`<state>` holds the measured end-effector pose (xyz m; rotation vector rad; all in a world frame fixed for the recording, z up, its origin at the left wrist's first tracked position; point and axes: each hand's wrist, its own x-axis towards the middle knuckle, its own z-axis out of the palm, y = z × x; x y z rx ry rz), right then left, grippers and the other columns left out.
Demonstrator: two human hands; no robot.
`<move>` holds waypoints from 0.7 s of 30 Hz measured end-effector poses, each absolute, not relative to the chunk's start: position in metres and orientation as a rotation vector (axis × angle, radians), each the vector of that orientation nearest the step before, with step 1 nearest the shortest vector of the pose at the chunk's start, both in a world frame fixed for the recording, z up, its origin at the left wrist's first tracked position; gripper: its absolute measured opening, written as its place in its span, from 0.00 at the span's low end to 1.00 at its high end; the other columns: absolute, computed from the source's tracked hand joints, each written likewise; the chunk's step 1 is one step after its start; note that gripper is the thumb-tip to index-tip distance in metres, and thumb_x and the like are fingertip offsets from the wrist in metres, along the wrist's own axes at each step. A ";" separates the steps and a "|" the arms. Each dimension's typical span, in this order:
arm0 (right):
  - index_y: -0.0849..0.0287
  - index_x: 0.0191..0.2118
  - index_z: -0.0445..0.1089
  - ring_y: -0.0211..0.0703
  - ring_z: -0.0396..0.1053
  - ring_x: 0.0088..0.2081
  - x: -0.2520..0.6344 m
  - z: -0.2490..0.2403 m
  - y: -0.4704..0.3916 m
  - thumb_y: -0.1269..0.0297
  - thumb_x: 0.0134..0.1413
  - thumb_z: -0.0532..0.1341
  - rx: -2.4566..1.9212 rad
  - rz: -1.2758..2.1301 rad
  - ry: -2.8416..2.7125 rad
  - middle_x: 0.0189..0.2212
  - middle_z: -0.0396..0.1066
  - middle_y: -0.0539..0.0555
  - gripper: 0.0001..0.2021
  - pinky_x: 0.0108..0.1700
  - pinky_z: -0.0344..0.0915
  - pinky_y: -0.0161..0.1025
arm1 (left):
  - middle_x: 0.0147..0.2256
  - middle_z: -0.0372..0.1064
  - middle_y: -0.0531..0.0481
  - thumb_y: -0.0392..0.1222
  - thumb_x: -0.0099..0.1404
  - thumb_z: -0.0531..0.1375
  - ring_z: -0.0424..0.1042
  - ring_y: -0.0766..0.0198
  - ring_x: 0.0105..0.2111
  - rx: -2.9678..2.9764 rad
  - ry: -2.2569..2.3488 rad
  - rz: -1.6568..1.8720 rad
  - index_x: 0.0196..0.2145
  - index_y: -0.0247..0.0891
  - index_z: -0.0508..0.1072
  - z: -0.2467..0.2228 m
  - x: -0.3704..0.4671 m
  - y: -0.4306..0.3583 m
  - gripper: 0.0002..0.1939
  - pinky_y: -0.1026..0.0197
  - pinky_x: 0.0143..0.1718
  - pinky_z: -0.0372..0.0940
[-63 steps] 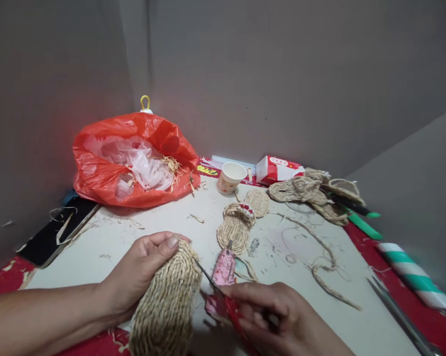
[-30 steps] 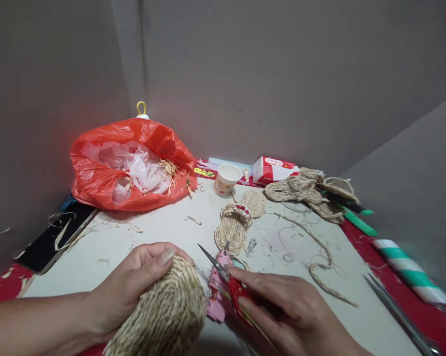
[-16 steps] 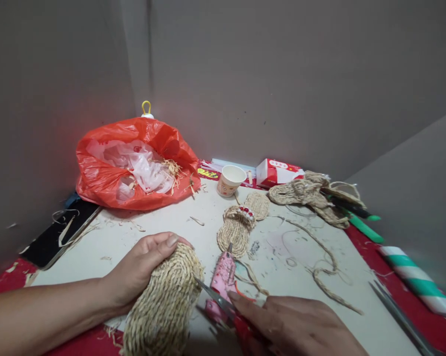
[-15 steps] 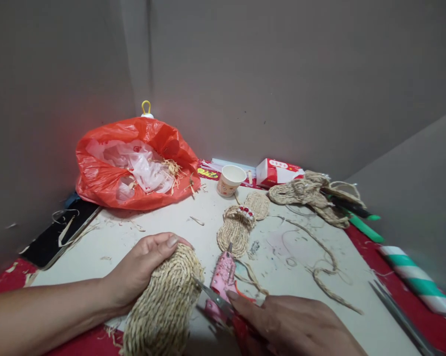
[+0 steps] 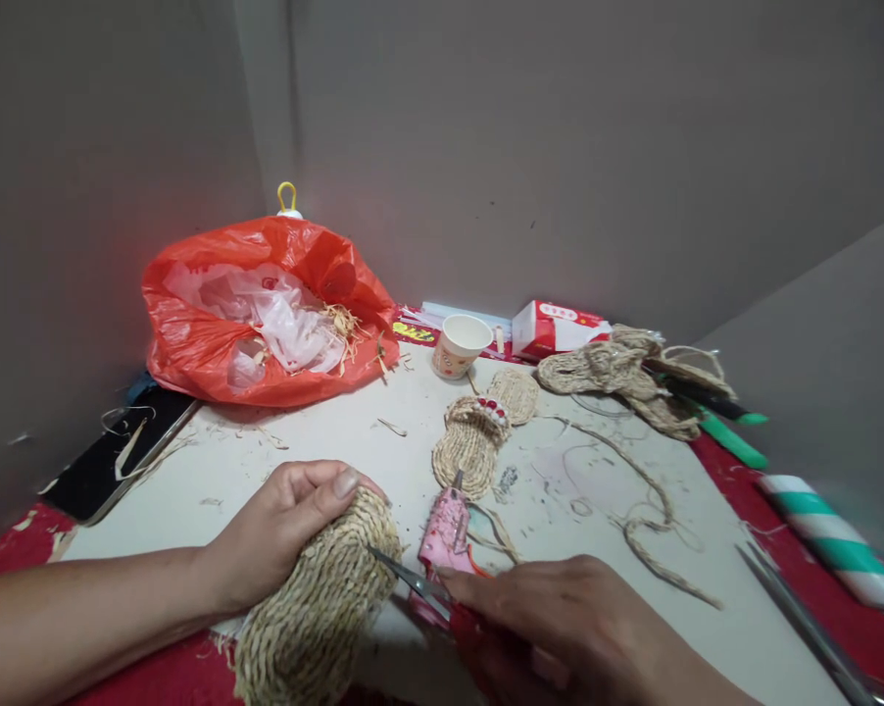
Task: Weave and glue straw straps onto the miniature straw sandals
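Observation:
My left hand (image 5: pixel 276 529) is closed on the upper edge of a woven straw shoe sole (image 5: pixel 314 613), thumb on its face. My right hand (image 5: pixel 566 613) grips red-handled scissors (image 5: pixel 411 580); the handles are mostly hidden under the fingers. Their blade tip lies against the face of the sole, near its upper right part. Just behind the scissors is a pink glue gun (image 5: pixel 443 531), its nozzle pointing away from me at a small woven slipper (image 5: pixel 471 451) with red and white beads. A second small woven sole (image 5: pixel 516 394) lies behind that slipper.
A red plastic bag (image 5: pixel 192 353) of scraps stands back left, beside a black phone (image 5: pixel 111 456). Behind are a paper cup (image 5: pixel 461 348) and a red-and-white box (image 5: pixel 556 328). Braided cord (image 5: pixel 652 564), woven pieces (image 5: pixel 604 368), a striped roll (image 5: pixel 831 539) and a long metal tool (image 5: pixel 795 608) lie right.
The scissor tip has moved left from the sole's right edge onto its face. The sole has shifted slightly left and down in my left hand. The view has shifted a little.

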<state>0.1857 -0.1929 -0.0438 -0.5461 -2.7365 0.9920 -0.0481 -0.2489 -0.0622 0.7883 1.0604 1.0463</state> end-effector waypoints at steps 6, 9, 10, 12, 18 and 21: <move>0.61 0.31 0.72 0.30 0.56 0.20 0.185 -0.041 -0.185 0.72 0.55 0.56 -0.749 1.724 -2.541 0.20 0.63 0.46 0.07 0.22 0.53 0.26 | 0.28 0.73 0.48 0.56 0.61 0.60 0.67 0.67 0.26 0.833 1.062 0.995 0.35 0.33 0.75 -0.060 -0.049 -0.250 0.20 0.66 0.30 0.61; 0.64 0.31 0.75 0.28 0.52 0.18 0.184 -0.039 -0.185 0.74 0.50 0.58 -0.873 2.105 -2.292 0.17 0.59 0.45 0.07 0.19 0.48 0.25 | 0.29 0.73 0.46 0.58 0.61 0.59 0.69 0.64 0.27 0.868 1.063 0.951 0.36 0.33 0.75 -0.059 -0.049 -0.252 0.22 0.64 0.31 0.62; 0.64 0.30 0.75 0.27 0.50 0.18 0.184 -0.040 -0.185 0.75 0.48 0.58 -0.920 2.169 -2.204 0.16 0.58 0.44 0.08 0.18 0.47 0.25 | 0.30 0.74 0.45 0.58 0.61 0.59 0.69 0.64 0.28 0.874 1.065 0.941 0.36 0.33 0.75 -0.059 -0.050 -0.253 0.23 0.63 0.32 0.62; 0.63 0.30 0.77 0.26 0.49 0.17 0.185 -0.046 -0.184 0.76 0.44 0.59 -1.016 2.212 -2.017 0.15 0.58 0.43 0.09 0.18 0.45 0.24 | 0.31 0.74 0.45 0.59 0.61 0.59 0.69 0.62 0.29 0.883 1.064 0.926 0.37 0.33 0.75 -0.058 -0.050 -0.254 0.23 0.62 0.33 0.62; 0.63 0.29 0.80 0.26 0.54 0.11 0.183 -0.067 -0.175 0.71 0.33 0.63 -1.084 2.513 -1.609 0.11 0.64 0.46 0.12 0.12 0.50 0.23 | 0.32 0.75 0.42 0.60 0.60 0.58 0.71 0.59 0.32 0.979 1.047 0.935 0.37 0.33 0.75 -0.056 -0.051 -0.255 0.24 0.59 0.37 0.63; 0.64 0.29 0.80 0.25 0.51 0.08 0.181 -0.072 -0.171 0.73 0.30 0.64 -1.117 2.607 -1.484 0.10 0.66 0.48 0.12 0.09 0.46 0.22 | 0.32 0.76 0.42 0.59 0.61 0.58 0.71 0.59 0.32 0.981 1.014 0.930 0.37 0.33 0.76 -0.056 -0.051 -0.256 0.24 0.58 0.39 0.63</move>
